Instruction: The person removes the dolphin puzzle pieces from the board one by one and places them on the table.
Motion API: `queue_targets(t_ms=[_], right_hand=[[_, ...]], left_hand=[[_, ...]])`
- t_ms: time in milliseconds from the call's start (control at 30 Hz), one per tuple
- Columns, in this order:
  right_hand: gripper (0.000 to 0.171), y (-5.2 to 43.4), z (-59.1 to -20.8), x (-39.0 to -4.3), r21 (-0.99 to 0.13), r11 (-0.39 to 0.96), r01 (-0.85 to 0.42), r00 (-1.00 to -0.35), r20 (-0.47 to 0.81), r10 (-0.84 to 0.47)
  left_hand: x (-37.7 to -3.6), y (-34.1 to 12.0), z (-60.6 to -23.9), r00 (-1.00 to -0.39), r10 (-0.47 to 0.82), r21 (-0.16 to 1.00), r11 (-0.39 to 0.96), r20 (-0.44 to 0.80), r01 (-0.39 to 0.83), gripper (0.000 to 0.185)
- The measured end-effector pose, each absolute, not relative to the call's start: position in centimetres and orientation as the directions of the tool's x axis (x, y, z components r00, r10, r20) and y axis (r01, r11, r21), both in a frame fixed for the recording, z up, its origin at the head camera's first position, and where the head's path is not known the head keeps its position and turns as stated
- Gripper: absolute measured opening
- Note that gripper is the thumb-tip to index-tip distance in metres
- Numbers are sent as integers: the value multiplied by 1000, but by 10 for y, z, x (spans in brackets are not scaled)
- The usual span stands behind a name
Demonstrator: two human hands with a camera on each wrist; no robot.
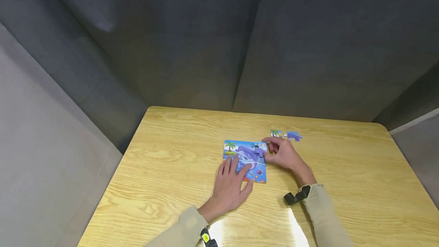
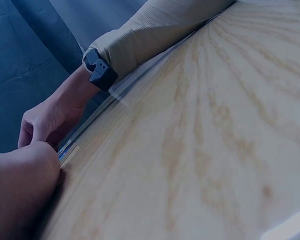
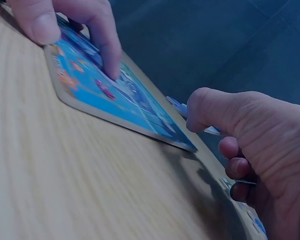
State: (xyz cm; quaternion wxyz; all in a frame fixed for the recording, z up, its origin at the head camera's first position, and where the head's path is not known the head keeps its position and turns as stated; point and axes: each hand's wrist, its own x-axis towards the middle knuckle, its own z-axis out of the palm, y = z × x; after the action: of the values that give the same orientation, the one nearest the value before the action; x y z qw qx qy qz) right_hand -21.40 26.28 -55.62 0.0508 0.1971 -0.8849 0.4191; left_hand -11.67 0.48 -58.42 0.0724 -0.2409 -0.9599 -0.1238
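Note:
A dolphin picture puzzle [image 1: 260, 173] with a palm tree and blue sea lies flat on the table. My left hand [image 1: 229, 188] rests on its lower left part, fingers spread and straight. Between thumb and forefinger, my right hand [image 1: 282, 155] pinches a puzzle piece [image 1: 261, 150] at the puzzle's upper right corner. In the right wrist view that piece [image 3: 177, 106] is tilted and raised above the board [image 3: 105, 107], mostly hidden by the thumb. The left wrist view shows both hands, with the puzzle almost wholly hidden.
Beyond my right hand lie loose pieces, one with a palm tree [image 1: 275, 133] and one with a purple dolphin [image 1: 293, 136]; the hand partly covers that area. The wooden table [image 1: 164, 163] ends at a dark grey curtain [image 1: 192, 48].

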Motion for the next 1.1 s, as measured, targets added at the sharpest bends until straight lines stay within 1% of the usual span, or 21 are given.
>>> queue_targets(t_ms=[67,300,500,600,700,867,1100], right_hand=[[43,267,-556,-215,-729,571,-377,-923,244,-297],[41,287,-552,-218,-747,538,-390,-918,266,-295],[40,305,-548,-222,-734,571,-368,-928,252,-275],[41,313,-547,-223,-725,593,-350,-936,240,-258],[41,321,-547,-222,-739,596,-313,-949,215,-231],[41,336,-550,-220,-770,585,-256,-967,189,-173],[41,361,-554,-221,-757,620,-204,-979,166,-119]], left_hand=[[-117,5,-585,-872,444,209,851,203,482,55],[-116,4,-585,-870,452,229,842,197,489,56],[-116,4,-585,-867,451,245,834,211,494,54],[-116,4,-584,-863,451,242,832,228,499,53],[-116,4,-584,-860,451,241,830,238,502,53],[-117,5,-585,-862,455,237,832,225,501,54],[-118,5,-586,-866,453,230,839,211,494,55]])
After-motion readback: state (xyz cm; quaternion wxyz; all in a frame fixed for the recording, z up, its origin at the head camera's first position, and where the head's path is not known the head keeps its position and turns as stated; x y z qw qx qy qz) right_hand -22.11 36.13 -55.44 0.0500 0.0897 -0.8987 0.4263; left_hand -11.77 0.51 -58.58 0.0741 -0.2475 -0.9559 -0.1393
